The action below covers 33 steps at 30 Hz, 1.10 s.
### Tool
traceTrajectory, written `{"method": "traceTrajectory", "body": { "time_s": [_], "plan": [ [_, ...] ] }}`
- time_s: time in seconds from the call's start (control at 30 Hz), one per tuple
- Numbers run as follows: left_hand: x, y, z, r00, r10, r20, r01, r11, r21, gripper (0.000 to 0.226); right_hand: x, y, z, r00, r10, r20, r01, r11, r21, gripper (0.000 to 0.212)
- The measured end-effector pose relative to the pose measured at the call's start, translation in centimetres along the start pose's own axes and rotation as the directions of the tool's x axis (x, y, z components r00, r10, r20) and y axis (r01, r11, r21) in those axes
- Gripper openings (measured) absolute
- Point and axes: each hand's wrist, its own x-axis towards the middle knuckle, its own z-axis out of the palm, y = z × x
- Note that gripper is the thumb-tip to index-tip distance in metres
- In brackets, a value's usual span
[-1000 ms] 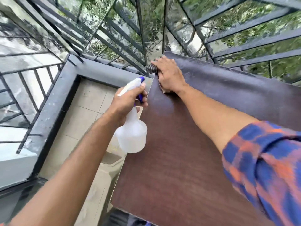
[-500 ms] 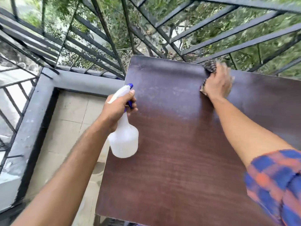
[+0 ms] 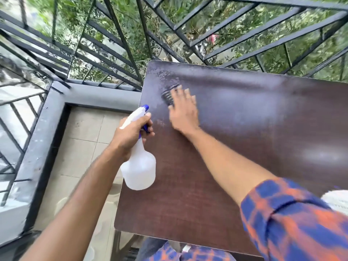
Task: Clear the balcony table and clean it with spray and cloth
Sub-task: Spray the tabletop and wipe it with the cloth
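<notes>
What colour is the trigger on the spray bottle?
The trigger is blue; the spray bottle itself is white. Head view.

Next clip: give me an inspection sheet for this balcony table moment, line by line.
Surface: dark wood table, misty spray film near far left corner.
Job's things: spray bottle held above the table's left edge; cloth flat on the table.
Clutter: white object at right edge, unidentifiable.
Grippers: left hand grips the spray bottle's neck; right hand presses flat on the cloth.
Cables: nothing seen.
Surroundings: black railing, foliage beyond, tiled floor.
</notes>
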Motion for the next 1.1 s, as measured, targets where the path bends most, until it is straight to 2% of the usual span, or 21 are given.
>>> {"method": "traceTrajectory", "body": {
  "time_s": [0.03,0.1,0.13,0.17,0.2,0.27,0.3,0.37,0.4,0.47,0.53,0.6,0.67,0.73,0.8,0.87,0.9,0.97,1.0,1.07,1.1],
  "plan": [
    [-0.4,-0.2,-0.1,1.000,0.013,0.005,-0.013,1.000,0.012,0.026,-2.1,-1.9,1.0,0.983,-0.163,0.083,0.166,0.986,-0.031,0.063],
    [-1.1,-0.5,-0.2,0.999,0.036,0.018,-0.037,0.999,0.017,0.025,-6.1,-2.3,2.0,0.893,-0.409,0.189,0.428,0.901,-0.068,0.061],
    [-1.3,-0.7,-0.2,0.999,0.029,0.016,-0.030,0.999,0.014,0.023,-7.1,-0.9,1.6,0.867,-0.462,0.188,0.481,0.874,-0.073,0.061],
    [-1.8,-1.0,-0.3,1.000,0.014,0.016,-0.014,1.000,0.015,0.022,-7.9,1.0,0.9,0.875,-0.460,0.150,0.474,0.876,-0.083,0.062],
    [-2.2,-1.4,-0.3,1.000,0.003,0.020,-0.003,1.000,0.018,0.021,-8.2,3.5,-0.1,0.915,-0.393,0.089,0.401,0.910,-0.103,0.062],
    [-3.1,-1.8,-0.4,0.999,-0.009,0.041,0.008,1.000,0.029,0.022,-7.9,9.6,-2.5,0.996,-0.072,-0.060,0.064,0.990,-0.123,0.061],
    [-3.6,-2.0,-0.5,0.999,-0.013,0.053,0.012,0.999,0.034,0.023,-7.5,12.7,-3.9,0.981,0.150,-0.124,-0.164,0.980,-0.111,0.060],
    [-4.5,-2.6,-0.8,0.998,-0.013,0.068,0.011,0.999,0.030,0.026,-6.8,16.9,-6.5,0.844,0.505,-0.180,-0.518,0.854,-0.034,0.061],
    [-5.1,-2.9,-1.1,0.997,-0.011,0.072,0.010,1.000,0.023,0.026,-6.6,17.2,-7.0,0.780,0.604,-0.165,-0.611,0.792,0.011,0.063],
    [-5.9,-3.6,-1.6,0.999,0.000,0.052,0.000,1.000,-0.008,0.024,-5.7,15.1,-6.9,0.758,0.640,-0.123,-0.641,0.766,0.040,0.065],
    [-7.3,-4.4,-2.2,0.999,0.015,0.030,-0.014,1.000,-0.028,0.017,-6.4,10.1,-5.5,0.840,0.536,-0.081,-0.538,0.843,0.003,0.065],
    [-8.7,-5.1,-3.1,1.000,0.003,-0.007,-0.003,0.999,-0.039,0.016,-8.7,3.5,-2.8,0.949,0.314,-0.002,-0.314,0.948,-0.055,0.065],
    [-9.9,-5.9,-3.8,0.999,-0.026,-0.035,0.025,0.999,-0.039,0.022,-12.6,-3.4,0.6,0.993,0.067,0.096,-0.059,0.995,-0.077,0.065],
    [-11.1,-6.6,-4.8,0.998,-0.056,-0.037,0.054,0.998,-0.040,0.026,-17.7,-9.4,3.7,0.958,-0.196,0.207,0.212,0.976,-0.055,0.061],
    [-12.1,-7.4,-5.9,0.995,-0.097,-0.017,0.095,0.994,-0.058,0.018,-23.0,-12.0,5.9,0.864,-0.417,0.282,0.422,0.906,0.047,0.056],
    [-13.1,-8.2,-7.1,0.994,-0.107,0.015,0.108,0.994,-0.032,0.017,-28.0,-11.3,6.6,0.777,-0.535,0.332,0.542,0.837,0.080,0.056],
    [-13.7,-8.7,-7.6,0.994,-0.111,0.025,0.111,0.994,-0.011,0.018,-29.9,-9.9,6.5,0.778,-0.542,0.317,0.553,0.831,0.064,0.056],
    [-14.4,-9.8,-8.4,0.991,-0.127,0.027,0.127,0.992,0.024,0.016,-31.7,-5.5,5.3,0.866,-0.454,0.212,0.464,0.886,-0.001,0.053],
    [-14.7,-10.4,-8.7,0.990,-0.137,0.029,0.136,0.990,0.040,0.016,-32.1,-2.7,4.4,0.924,-0.356,0.138,0.365,0.930,-0.046,0.053],
    [-15.2,-11.3,-9.0,0.988,-0.152,0.037,0.149,0.986,0.071,0.017,-32.1,3.1,2.3,1.000,-0.023,0.005,0.024,0.997,-0.075,0.056],
    [-15.5,-11.6,-9.0,0.987,-0.156,0.043,0.153,0.986,0.071,0.018,-32.0,5.4,1.1,0.983,0.174,-0.052,-0.177,0.982,-0.059,0.057]
  ]
}}
